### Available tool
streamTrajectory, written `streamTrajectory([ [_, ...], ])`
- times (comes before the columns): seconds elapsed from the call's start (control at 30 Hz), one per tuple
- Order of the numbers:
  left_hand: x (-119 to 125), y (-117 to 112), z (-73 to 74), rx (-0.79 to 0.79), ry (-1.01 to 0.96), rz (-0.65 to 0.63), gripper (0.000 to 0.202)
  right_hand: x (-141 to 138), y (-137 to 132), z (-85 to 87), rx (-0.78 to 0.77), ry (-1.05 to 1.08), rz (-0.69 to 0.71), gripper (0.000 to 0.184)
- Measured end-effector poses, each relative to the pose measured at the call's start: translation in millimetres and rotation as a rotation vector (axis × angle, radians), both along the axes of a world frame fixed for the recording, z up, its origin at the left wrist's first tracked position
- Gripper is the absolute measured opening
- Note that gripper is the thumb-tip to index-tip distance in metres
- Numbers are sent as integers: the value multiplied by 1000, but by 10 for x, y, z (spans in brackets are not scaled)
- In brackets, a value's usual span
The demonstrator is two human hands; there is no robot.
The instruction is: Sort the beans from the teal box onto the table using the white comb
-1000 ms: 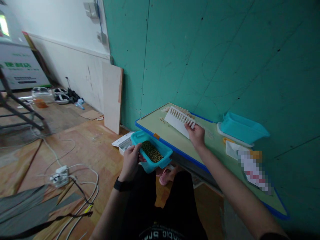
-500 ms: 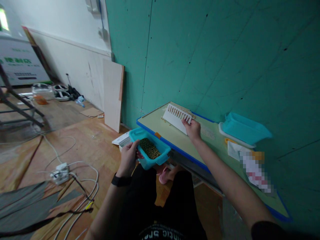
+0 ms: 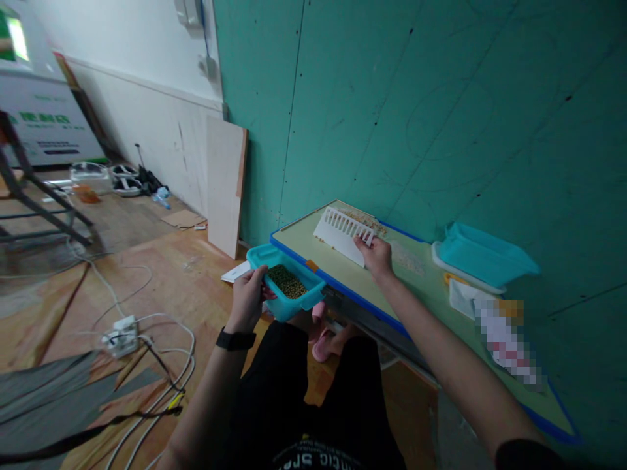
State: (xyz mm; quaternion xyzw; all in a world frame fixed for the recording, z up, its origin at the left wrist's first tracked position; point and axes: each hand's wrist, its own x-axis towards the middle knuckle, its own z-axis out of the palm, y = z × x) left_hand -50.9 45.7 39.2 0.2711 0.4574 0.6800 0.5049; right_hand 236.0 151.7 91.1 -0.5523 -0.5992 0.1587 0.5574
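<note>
My left hand (image 3: 249, 292) grips the near left rim of a turquoise plastic tub (image 3: 292, 308), held just below the table's front edge. Inside the tub lie dark green beans (image 3: 277, 275) and tan beans (image 3: 292, 287), side by side. My right hand (image 3: 376, 256) is closed on the right end of a white slotted plastic scraper (image 3: 337, 236), whose long edge lies low over the tabletop. A few tan beans show along that edge. Behind the scraper, more small grains or beans (image 3: 365, 220) are spread on the pale table (image 3: 304, 236) with its blue rim.
On the table's right stand another turquoise tub (image 3: 484, 251) and a white lid (image 3: 441, 260) under it, near a blurred-out packet (image 3: 507, 339). A green wall (image 3: 392, 98) borders the table. Cables and a white power strip (image 3: 121, 336) lie on the floor at left.
My left hand and the tub have shifted slightly left and up, closer under the table edge. The scraper has moved a little toward the table's front left.
</note>
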Motion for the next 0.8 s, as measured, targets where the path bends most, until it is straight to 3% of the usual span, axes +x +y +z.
streamTrajectory([
  [0.13,24,-6,19,-14,-12,8,33,-155,-142,21,-3,2,42,43],
  [0.47,98,-94,43,-71,-20,-6,32,-569,-887,97,14,2,121,40],
  [0.6,58,-84,56,-32,-6,-29,33,-445,-698,121,69,48,17,45],
  [0.8,20,-67,19,-37,12,-55,34,-136,40,167,81,-81,-96,36],
])
